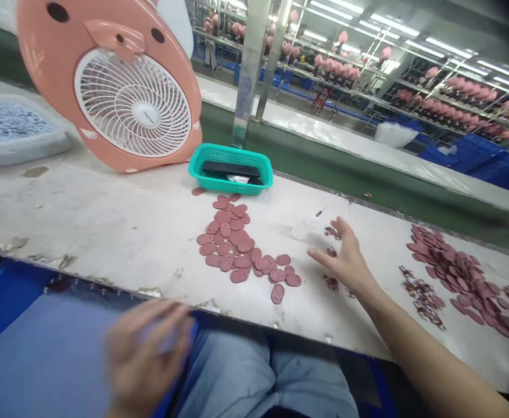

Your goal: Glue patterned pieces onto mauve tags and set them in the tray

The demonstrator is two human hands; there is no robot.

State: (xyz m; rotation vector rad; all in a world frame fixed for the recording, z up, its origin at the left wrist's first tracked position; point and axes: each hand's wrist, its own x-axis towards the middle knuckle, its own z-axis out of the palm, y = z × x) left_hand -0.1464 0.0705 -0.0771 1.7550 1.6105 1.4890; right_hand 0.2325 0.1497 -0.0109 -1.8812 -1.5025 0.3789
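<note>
My right hand [348, 258] is over the white table, thumb and fingers spread apart, with nothing visible between them. Close by it are small piles of tiny dark reddish pieces [330, 283], partly hidden by the hand. My left hand [147, 351], blurred by motion, is off the table's front edge above a blue surface. Its fingers look loosely bent and apart, and I see nothing in them. Between the hands lies a loose spread of flat, oval, dull-red pieces [237, 238], several with small holes or marks.
A green basket [230, 186] with a dark object inside stands behind the ovals. An orange fan [106, 75] is at back left, near a pale tray [23, 148]. More red ovals [459, 273] and small metallic-looking parts [422, 296] lie at right. A blue bin [28, 342] sits below the front edge.
</note>
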